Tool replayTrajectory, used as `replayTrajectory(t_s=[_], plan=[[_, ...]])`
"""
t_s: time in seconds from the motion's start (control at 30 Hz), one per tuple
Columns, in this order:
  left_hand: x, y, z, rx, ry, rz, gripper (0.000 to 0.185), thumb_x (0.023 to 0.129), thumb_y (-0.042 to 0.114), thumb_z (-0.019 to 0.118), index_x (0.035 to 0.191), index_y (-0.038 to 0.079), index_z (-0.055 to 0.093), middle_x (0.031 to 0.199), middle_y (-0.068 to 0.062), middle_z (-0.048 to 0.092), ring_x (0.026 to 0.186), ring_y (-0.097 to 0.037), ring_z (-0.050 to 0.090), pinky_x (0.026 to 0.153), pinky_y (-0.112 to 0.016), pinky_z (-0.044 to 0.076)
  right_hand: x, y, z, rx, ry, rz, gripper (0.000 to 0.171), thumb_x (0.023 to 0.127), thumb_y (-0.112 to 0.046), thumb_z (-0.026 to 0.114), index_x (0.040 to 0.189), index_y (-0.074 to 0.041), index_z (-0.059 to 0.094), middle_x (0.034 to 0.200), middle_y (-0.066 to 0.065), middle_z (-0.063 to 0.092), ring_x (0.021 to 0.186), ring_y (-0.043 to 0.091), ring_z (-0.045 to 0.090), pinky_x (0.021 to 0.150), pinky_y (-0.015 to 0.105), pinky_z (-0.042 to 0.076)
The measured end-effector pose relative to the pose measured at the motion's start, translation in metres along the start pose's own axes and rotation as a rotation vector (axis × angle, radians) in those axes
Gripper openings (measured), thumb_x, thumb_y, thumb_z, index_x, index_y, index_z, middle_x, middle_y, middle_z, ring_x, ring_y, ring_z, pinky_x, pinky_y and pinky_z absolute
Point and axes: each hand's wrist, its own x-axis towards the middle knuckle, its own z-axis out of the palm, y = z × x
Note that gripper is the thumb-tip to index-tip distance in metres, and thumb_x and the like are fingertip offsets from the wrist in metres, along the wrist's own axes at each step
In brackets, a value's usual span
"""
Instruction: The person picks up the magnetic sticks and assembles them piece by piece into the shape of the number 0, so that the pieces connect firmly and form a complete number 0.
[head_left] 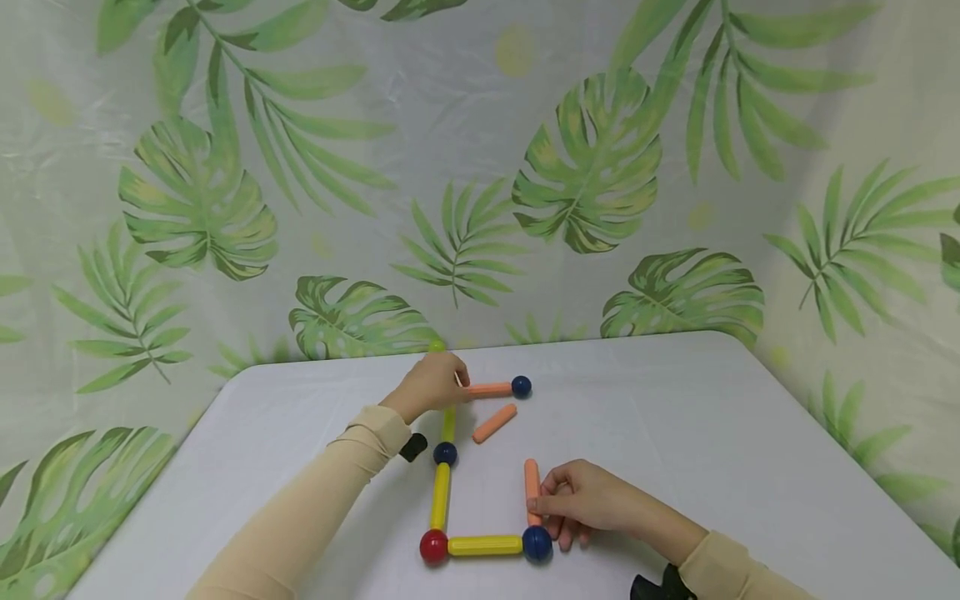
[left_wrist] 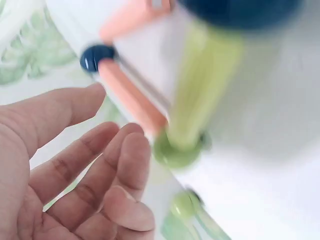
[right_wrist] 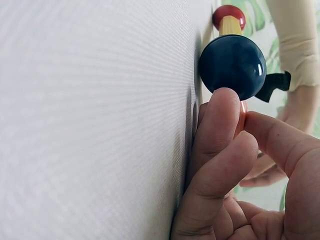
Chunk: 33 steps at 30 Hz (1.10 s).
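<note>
My right hand point(head_left: 592, 500) pinches an orange rod point(head_left: 532, 479) between thumb and fingers. That rod's near end meets a navy ball point(head_left: 537, 543), which a yellow rod point(head_left: 485, 546) links to a red ball point(head_left: 433, 547). In the right wrist view the navy ball point(right_wrist: 232, 66) sits right at the fingertips. At the far side, my left hand point(head_left: 431, 385) is beside another orange rod point(head_left: 489, 390), its fingers loosely bent with nothing between them. In the left wrist view this orange rod point(left_wrist: 132, 97) runs from a green ball point(left_wrist: 177, 150) to a navy ball point(left_wrist: 97, 57).
A loose orange rod point(head_left: 494, 423) lies inside the shape. Yellow rods point(head_left: 440, 496) and a navy ball point(head_left: 445, 453) form its left side, with a green ball point(head_left: 437, 346) at the far end. A leaf-print cloth point(head_left: 465, 167) hangs behind the white table point(head_left: 675, 417).
</note>
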Motion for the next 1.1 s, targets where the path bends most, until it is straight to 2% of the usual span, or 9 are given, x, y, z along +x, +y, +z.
replayTrajectory(t_s=[0.13, 0.27, 0.37, 0.5, 0.77, 0.9, 1.0, 1.1], plan=[[0.009, -0.022, -0.012, -0.02, 0.051, -0.044, 0.026, 0.095, 0.018, 0.081, 0.116, 0.003, 0.077, 0.107, -0.013, 0.077, 0.088, -0.023, 0.069, 0.078, -0.038, 0.058, 0.0, -0.001, 0.0, -0.003, -0.002, -0.002, 0.027, 0.103, -0.034, 0.074, 0.099, -0.008, 0.069, 0.071, 0.0, 0.073, 0.054, 0.005, 0.064, 0.047, 0.017, 0.045], [0.015, -0.041, -0.02, -0.105, 0.08, -0.107, 0.034, 0.099, 0.02, 0.077, 0.129, 0.003, 0.073, 0.121, -0.018, 0.075, 0.105, -0.031, 0.072, 0.088, -0.045, 0.059, 0.0, -0.001, -0.001, -0.002, -0.009, -0.008, 0.027, 0.103, -0.034, 0.073, 0.099, -0.008, 0.069, 0.071, -0.001, 0.073, 0.053, 0.005, 0.064, 0.047, 0.016, 0.044], [0.019, -0.052, -0.022, -0.183, 0.104, -0.141, 0.041, 0.101, 0.021, 0.076, 0.136, 0.003, 0.069, 0.127, -0.022, 0.074, 0.114, -0.035, 0.073, 0.093, -0.048, 0.06, 0.0, -0.001, -0.001, 0.003, -0.012, -0.01, 0.026, 0.104, -0.033, 0.073, 0.099, -0.007, 0.069, 0.071, -0.001, 0.073, 0.053, 0.005, 0.064, 0.047, 0.016, 0.044], [0.026, -0.065, -0.019, -0.253, 0.147, -0.168, 0.047, 0.101, 0.021, 0.076, 0.142, 0.002, 0.064, 0.13, -0.024, 0.073, 0.117, -0.039, 0.072, 0.096, -0.051, 0.06, 0.0, 0.0, -0.001, 0.008, -0.011, -0.011, 0.026, 0.104, -0.033, 0.073, 0.1, -0.007, 0.069, 0.07, -0.001, 0.074, 0.053, 0.005, 0.065, 0.046, 0.016, 0.044], [0.042, -0.079, -0.009, -0.282, 0.231, -0.202, 0.045, 0.1, 0.022, 0.077, 0.139, 0.002, 0.067, 0.129, -0.025, 0.073, 0.116, -0.04, 0.072, 0.096, -0.052, 0.059, 0.001, 0.002, -0.001, 0.026, -0.015, -0.006, 0.026, 0.103, -0.033, 0.073, 0.099, -0.008, 0.068, 0.07, -0.001, 0.073, 0.053, 0.005, 0.064, 0.046, 0.016, 0.044], [0.048, -0.082, -0.005, -0.319, 0.242, -0.231, 0.045, 0.1, 0.022, 0.076, 0.139, 0.001, 0.066, 0.138, -0.026, 0.068, 0.12, -0.042, 0.07, 0.101, -0.055, 0.057, 0.002, 0.003, 0.0, 0.029, -0.01, 0.005, 0.025, 0.103, -0.033, 0.074, 0.098, -0.009, 0.068, 0.07, -0.001, 0.073, 0.053, 0.005, 0.064, 0.046, 0.016, 0.044], [0.052, -0.083, -0.003, -0.345, 0.247, -0.259, 0.045, 0.101, 0.022, 0.075, 0.14, 0.002, 0.066, 0.149, -0.026, 0.062, 0.129, -0.045, 0.064, 0.106, -0.057, 0.054, 0.002, 0.003, -0.001, 0.027, -0.011, 0.006, 0.025, 0.103, -0.033, 0.074, 0.098, -0.009, 0.068, 0.07, -0.001, 0.073, 0.053, 0.005, 0.064, 0.046, 0.016, 0.044], [0.055, -0.084, -0.001, -0.367, 0.258, -0.28, 0.044, 0.101, 0.022, 0.075, 0.139, 0.002, 0.066, 0.152, -0.026, 0.06, 0.13, -0.045, 0.064, 0.106, -0.056, 0.055, 0.003, 0.005, -0.001, 0.03, -0.016, -0.002, 0.025, 0.103, -0.033, 0.073, 0.098, -0.009, 0.068, 0.07, -0.001, 0.073, 0.053, 0.005, 0.064, 0.046, 0.016, 0.044]])
